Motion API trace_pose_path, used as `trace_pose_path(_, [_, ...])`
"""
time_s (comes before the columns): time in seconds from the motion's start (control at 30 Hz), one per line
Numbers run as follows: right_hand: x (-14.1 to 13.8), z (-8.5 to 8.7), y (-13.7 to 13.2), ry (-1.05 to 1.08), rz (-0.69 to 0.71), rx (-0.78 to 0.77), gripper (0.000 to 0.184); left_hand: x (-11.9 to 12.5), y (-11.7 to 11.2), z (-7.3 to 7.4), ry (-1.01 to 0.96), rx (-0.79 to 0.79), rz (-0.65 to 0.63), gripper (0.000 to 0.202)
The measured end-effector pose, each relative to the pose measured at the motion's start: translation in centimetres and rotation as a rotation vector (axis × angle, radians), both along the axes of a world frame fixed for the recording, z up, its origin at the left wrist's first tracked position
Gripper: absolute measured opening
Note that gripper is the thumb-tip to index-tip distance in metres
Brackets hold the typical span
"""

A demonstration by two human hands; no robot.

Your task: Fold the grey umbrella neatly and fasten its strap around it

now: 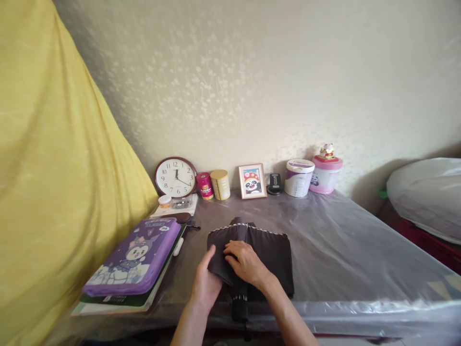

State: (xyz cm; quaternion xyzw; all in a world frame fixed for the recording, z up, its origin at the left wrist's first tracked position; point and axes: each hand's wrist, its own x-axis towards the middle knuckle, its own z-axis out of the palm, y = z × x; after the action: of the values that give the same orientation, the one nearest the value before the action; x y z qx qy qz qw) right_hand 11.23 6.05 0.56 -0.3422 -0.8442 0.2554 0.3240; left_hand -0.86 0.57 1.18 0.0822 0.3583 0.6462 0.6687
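Observation:
A black folding umbrella (270, 257) lies on the table near its front edge, its canopy folded loosely and spread to both sides. A checked trim runs along the canopy's far edge, and its short black handle (239, 308) points toward me. My left hand (207, 281) grips the left flap of the canopy, thumb on the upper side and fingers partly hidden beneath the cloth. On top of the canopy, left of the middle, rests my right hand (247, 262), palm down with the fingers stretched out over the fabric.
A purple zip case (133, 259) lies on books at the left, beside a yellow curtain (54, 144). Along the wall stand a clock (175, 177), two cans (220, 185), a framed panda picture (252, 181), a black device (275, 184) and two tubs (299, 178).

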Motion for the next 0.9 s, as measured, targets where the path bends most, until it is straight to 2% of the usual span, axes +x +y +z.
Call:
trace_pose_path(0.1, [1.6,1.0,0.3,0.028,-0.044,-0.037,0.021,-0.1,0.0,-0.2,0.076,-0.131,-0.008,0.023])
trace_pose_path(0.27, [6.7,2.8,1.8,-0.064,-0.368,-0.08,0.023,-0.2,0.2,-0.6,0.109,-0.156,0.016,0.018])
trace_pose_path(0.4, [10.5,3.1,2.5,-0.234,-0.627,-0.176,0.027,-0.2,0.2,-0.5,0.111,-0.146,0.03,0.016])
trace_pose_path(0.53, [12.7,2.9,2.6,-0.361,-0.775,-0.206,0.029,-0.1,0.2,-0.3,0.111,-0.138,0.043,0.015])
trace_pose_path(0.7, [14.1,2.5,2.7,-0.373,-0.814,-0.25,0.03,-0.2,0.4,-0.3,0.111,-0.181,0.069,0.013])
trace_pose_path(0.8, [14.6,1.8,3.2,-0.296,-0.749,-0.308,0.029,-0.3,0.5,-0.3,0.097,-0.183,0.078,0.01])
trace_pose_path(0.9, [14.7,1.0,3.6,-0.172,-0.66,-0.439,0.025,-0.2,0.5,-0.2,0.094,-0.174,0.09,0.01])
